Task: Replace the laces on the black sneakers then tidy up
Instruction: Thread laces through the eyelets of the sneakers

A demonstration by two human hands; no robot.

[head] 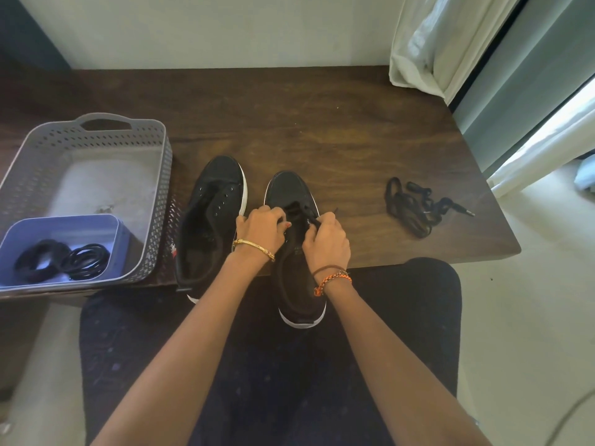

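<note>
Two black sneakers with white soles stand side by side at the near edge of the wooden table, toes pointing away from me. The left sneaker has bare eyelets and no lace. Over the right sneaker both hands work. My left hand grips its left eyelet flap. My right hand pinches a black lace at the eyelets. A loose black lace lies in a heap on the table to the right. Two coiled black laces sit in a blue box.
A grey perforated basket stands at the left of the table, with the blue box in its near corner. A white curtain hangs at the far right. My lap lies below the table's near edge.
</note>
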